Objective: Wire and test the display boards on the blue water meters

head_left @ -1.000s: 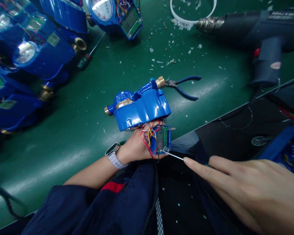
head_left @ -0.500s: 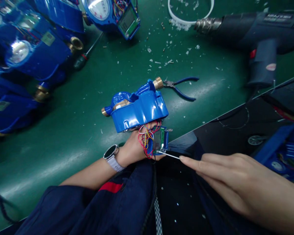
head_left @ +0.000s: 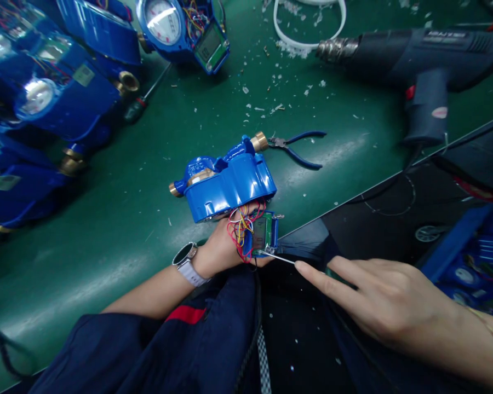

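My left hand (head_left: 225,246) is closed around a small display module (head_left: 262,232) with a green circuit board and a blue frame. Red, yellow, white and black wires (head_left: 241,232) run from the module toward the blue water meter (head_left: 230,183), which lies on its side just beyond with brass pipe ends. My right hand (head_left: 378,295) grips a screwdriver (head_left: 283,259), its index finger stretched along the thin shaft. The shaft's tip meets the module's lower edge. Most of the screwdriver's handle is hidden by my fingers.
Blue-handled cutting pliers (head_left: 299,148) lie by the meter's brass end. A heat gun (head_left: 419,60) and a white ring (head_left: 276,24) are at the back right, among scraps. Several blue meters (head_left: 69,82) crowd the left, near another screwdriver (head_left: 135,108). More meters (head_left: 472,262) sit below the table edge.
Digits now show on the module's display. My right index finger has shifted slightly left along the shaft, and the other fingers are more spread from it. The whole view has moved a little.
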A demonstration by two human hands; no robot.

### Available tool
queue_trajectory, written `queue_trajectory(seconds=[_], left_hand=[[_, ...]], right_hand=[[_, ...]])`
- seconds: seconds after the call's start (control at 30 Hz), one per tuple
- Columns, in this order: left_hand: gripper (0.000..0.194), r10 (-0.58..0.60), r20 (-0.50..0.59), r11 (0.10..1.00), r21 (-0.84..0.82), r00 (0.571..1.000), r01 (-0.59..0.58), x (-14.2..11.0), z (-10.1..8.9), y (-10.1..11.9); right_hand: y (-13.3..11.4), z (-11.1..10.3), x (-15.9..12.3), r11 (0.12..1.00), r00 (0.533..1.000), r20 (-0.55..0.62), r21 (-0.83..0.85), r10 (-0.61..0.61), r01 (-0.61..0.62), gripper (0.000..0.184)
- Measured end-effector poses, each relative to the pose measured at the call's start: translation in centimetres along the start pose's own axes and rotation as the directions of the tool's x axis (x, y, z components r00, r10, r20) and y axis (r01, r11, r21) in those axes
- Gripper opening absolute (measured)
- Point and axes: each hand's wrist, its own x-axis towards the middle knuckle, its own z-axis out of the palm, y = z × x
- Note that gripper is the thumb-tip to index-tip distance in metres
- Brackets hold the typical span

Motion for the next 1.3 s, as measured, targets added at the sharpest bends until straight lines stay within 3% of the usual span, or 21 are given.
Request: queue_trajectory(seconds=[0.07,0.13,0.3,0.53,0.87,1.3], left_hand=[[0.080,-0.007,0.000,1.000,-0.021,1.000,0.007,-0.1,0.0,0.0],[0.084,-0.024,-0.005,0.999,-0.037,1.000,0.024,-0.3,0.0,0.0],[0.085,-0.044,-0.023,0.999,-0.028,0.999,0.043,-0.3,0.0,0.2],[0.081,0.018,-0.013,1.000,0.013,1.000,-0.018,-0.4,-0.1,0.1],[0.086,0.036,-0.031,0.998,0.046,0.999,-0.034,-0.7,0.3,-0.1],[0.110,-0.016,0.052,0.983,-0.183,0.999,0.025,-1.5,0.9,-1.0]], right_hand=[[-0.1,-0.6,0.0,0.987,0.997,-0.027,-0.150,-0.065,0.061,0.045],[-0.4,-1.2,-0.1,0.979,0.995,-0.044,-0.190,-0.084,0.074,0.044],[-0.6,-2.2,-0.2,0.994,0.996,-0.059,-0.090,-0.073,0.068,0.047],[0.8,-2.0,-0.1,0.999,0.999,0.033,0.033,0.039,-0.040,0.040],[1.1,-2.0,0.3,0.987,0.994,0.095,0.149,0.046,-0.060,0.039],[-0.6,-1.6,-0.7,0.994,0.998,0.054,-0.099,0.043,-0.038,0.070]])
